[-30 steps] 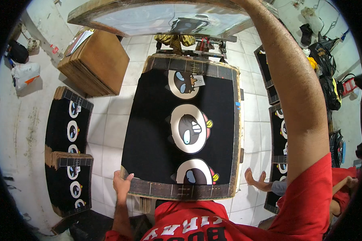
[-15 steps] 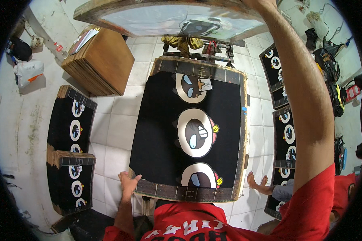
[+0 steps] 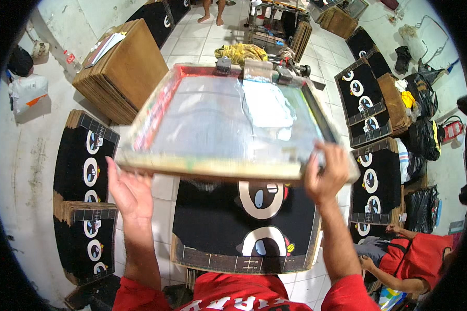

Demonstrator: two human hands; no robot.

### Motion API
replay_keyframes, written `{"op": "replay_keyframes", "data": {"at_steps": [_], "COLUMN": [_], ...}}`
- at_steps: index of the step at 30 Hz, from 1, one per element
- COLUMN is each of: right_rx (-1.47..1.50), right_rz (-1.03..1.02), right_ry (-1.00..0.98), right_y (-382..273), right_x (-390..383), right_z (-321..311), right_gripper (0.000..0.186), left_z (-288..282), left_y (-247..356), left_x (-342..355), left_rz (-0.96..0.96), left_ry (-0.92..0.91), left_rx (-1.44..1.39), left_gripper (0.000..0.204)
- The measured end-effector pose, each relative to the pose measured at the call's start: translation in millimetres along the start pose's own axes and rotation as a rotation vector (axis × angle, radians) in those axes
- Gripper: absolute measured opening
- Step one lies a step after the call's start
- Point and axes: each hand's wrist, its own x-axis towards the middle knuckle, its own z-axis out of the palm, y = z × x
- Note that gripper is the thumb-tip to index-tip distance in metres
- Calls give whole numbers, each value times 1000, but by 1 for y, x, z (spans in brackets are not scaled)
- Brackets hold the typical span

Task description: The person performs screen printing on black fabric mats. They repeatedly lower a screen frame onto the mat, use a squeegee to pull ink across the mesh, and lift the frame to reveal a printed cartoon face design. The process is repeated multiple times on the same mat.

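Observation:
A wooden-framed printing screen (image 3: 207,119) is tilted over a board carrying black fabric (image 3: 207,212) printed with round cartoon faces. White ink lies on the mesh near a squeegee (image 3: 258,71) at its far end. My right hand (image 3: 329,171) is closed around the screen's near rail, toward its right corner. Below the near left corner is my left hand (image 3: 132,197), palm showing and thumb spread. Its fingertips run behind the rail, and whether they touch it I cannot tell. The screen covers the upper part of the fabric.
Printed black panels on boards (image 3: 91,155) are stacked at the left, with more panels (image 3: 371,179) at the right. Brown boards (image 3: 135,67) form a tall pile at the far left. A person in red (image 3: 420,259) sits at the lower right; bare feet (image 3: 211,20) show at the back.
The screen has swung down from its raised position toward the board. My right hand came down with it. My left hand left the board's corner and rose to the screen's near left corner.

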Motion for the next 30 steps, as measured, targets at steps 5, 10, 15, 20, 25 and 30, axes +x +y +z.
{"op": "replay_keyframes", "data": {"at_steps": [5,10,15,20,25,30], "right_rx": [118,90,-10,-244,-20,-22], "right_rz": [201,22,-172,-155,-32,-92], "right_ry": [-267,-306,-342,-711,-749,-511], "right_y": [13,58,68,57,50,49], "right_x": [-70,20,116,149,141,135], "right_z": [60,183,304,330,298,304], "right_gripper": [42,65,95,81,39,41], "left_z": [-89,-171,-178,-165,-155,-150], "left_y": [-68,-110,-114,-111,-108,-106], "left_x": [10,17,11,11,11,10], "left_rz": [-315,-379,-347,-358,-401,-403], "left_ry": [444,353,389,429,466,450], "left_rx": [120,404,727,727,774,786], "left_gripper": [60,55,47,45,46,49]}}
